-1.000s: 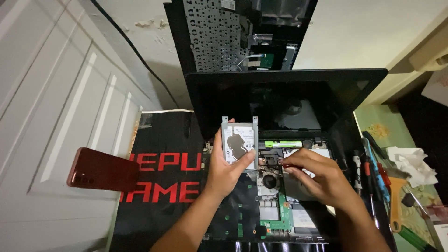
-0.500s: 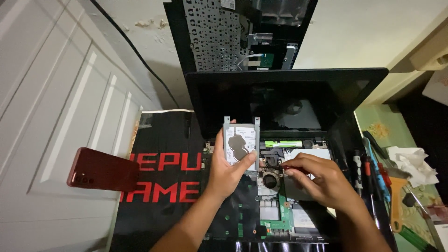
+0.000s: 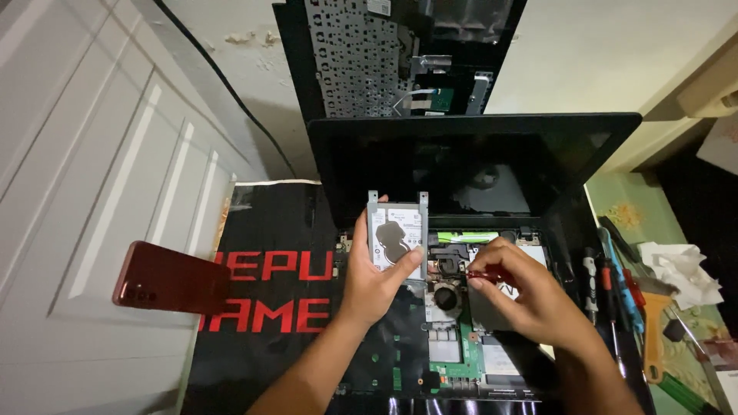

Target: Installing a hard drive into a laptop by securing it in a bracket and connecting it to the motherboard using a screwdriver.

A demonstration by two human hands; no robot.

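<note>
The left hand (image 3: 377, 280) grips a hard drive in its metal bracket (image 3: 397, 234), tilted up above the opened laptop (image 3: 453, 361). The right hand (image 3: 530, 296) pinches a red-handled screwdriver (image 3: 484, 274) beside the cooling fan (image 3: 446, 297).

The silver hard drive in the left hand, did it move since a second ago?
No. The silver hard drive sits at the same spot against the fan and the laptop screen's lower edge, held up by the left hand.
</note>
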